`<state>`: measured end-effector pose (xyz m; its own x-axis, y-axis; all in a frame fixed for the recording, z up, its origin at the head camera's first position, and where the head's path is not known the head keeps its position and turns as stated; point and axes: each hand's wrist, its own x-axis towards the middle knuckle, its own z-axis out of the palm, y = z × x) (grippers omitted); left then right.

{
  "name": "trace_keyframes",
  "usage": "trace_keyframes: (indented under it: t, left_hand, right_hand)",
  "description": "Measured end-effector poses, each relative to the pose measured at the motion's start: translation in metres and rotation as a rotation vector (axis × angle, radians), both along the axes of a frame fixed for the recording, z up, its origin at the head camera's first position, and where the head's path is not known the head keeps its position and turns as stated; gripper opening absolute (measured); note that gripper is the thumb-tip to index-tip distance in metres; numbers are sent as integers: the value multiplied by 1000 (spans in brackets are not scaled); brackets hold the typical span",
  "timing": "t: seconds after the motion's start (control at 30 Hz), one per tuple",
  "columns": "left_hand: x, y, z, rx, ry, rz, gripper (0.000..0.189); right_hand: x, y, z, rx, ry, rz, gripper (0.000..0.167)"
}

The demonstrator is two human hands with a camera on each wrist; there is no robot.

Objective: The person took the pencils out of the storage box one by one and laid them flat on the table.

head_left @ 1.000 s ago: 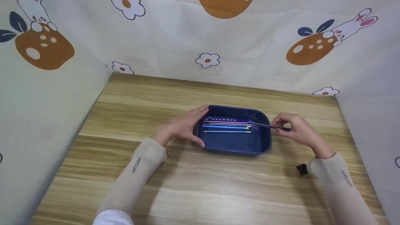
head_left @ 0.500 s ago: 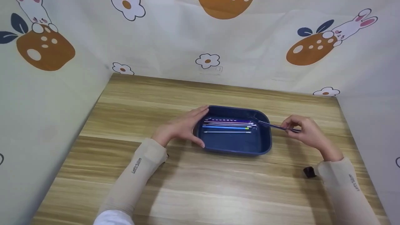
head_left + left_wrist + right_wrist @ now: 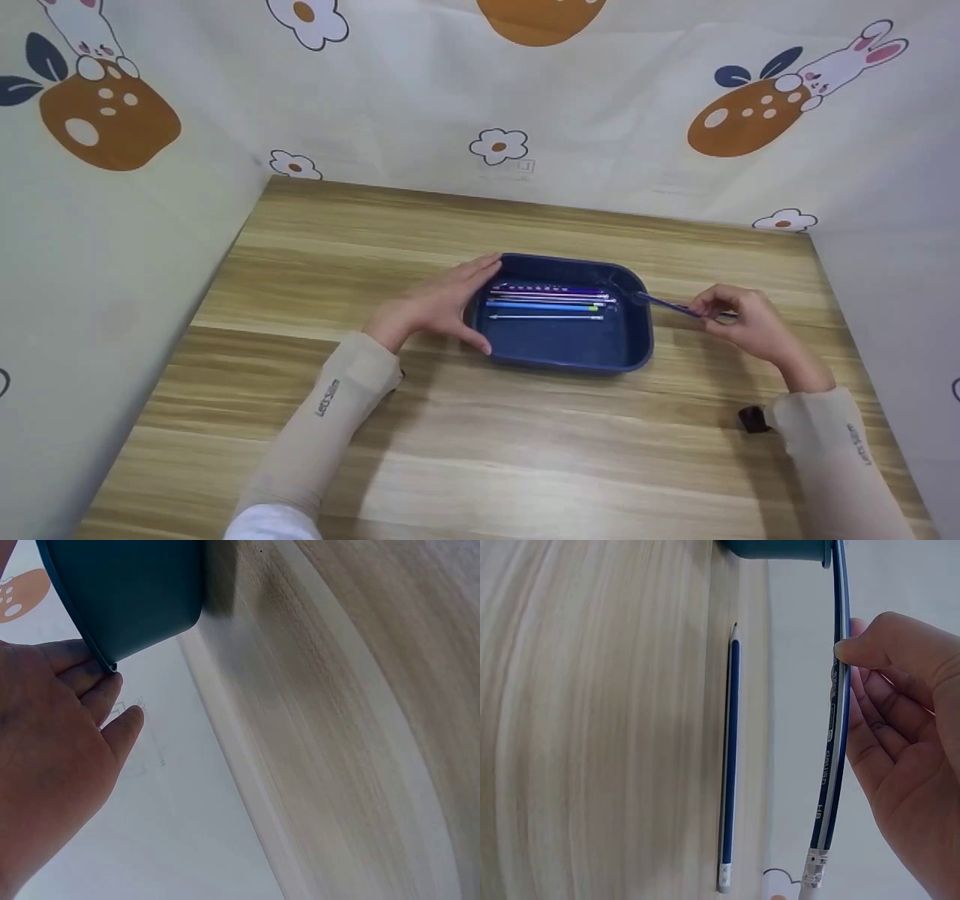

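Observation:
A dark blue plastic box (image 3: 555,367) stands mid-table in the head view. My left hand (image 3: 431,304) spans its left end, thumb at the near corner, fingers at the far one. Fingertips of that hand (image 3: 60,742) lie against the rim in the left wrist view. My right hand (image 3: 746,322) pinches a blue-and-white striped pencil (image 3: 836,735) between thumb and fingers. It slants with its white eraser end rightward, its other end overlapping the box's right rim. A second blue pencil (image 3: 732,750) lies on the table below it, hidden in the head view.
Several pencils lie side by side in the box, among them a purple one (image 3: 547,289), a bright blue one (image 3: 540,305) and a thin pale one (image 3: 544,317). The wooden table (image 3: 510,450) meets patterned cloth walls (image 3: 405,97) at the back and sides.
My right hand has moved right and slightly toward me, drawing the striped pencil from over the box's inside to its right rim. The left hand and the box have stayed put.

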<state>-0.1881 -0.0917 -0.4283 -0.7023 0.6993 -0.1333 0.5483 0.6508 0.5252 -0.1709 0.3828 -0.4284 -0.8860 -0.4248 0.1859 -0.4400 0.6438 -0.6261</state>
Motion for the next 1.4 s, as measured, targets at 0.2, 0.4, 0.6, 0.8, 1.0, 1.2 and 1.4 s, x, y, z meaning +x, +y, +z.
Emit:
trace_keyframes:
  t: [0.2,0.4,0.6,0.8,1.0,1.2,1.4]
  left_hand:
    - [0,0,-1,1,2,-1,132]
    - [0,0,-2,-4,-1,1,132]
    - [-1,-1,-1,-3,-3,0,132]
    - [0,0,-1,-5,-3,5,132]
    - [1,-1,-1,0,-14,12,132]
    - [0,-1,-1,0,-21,21,132]
    - [1,0,-1,0,-11,19,131]
  right_hand:
    - [5,2,0,6,13,-14,28]
    - [9,5,1,-5,17,11,28]
    - [7,16,-4,-8,-49,53,25]
    - [9,21,-4,-23,-50,56,26]
    - [10,30,-7,92,-106,13,23]
    - [4,34,-14,145,-162,17,21]
    - [-3,37,-22,196,-232,1,20]
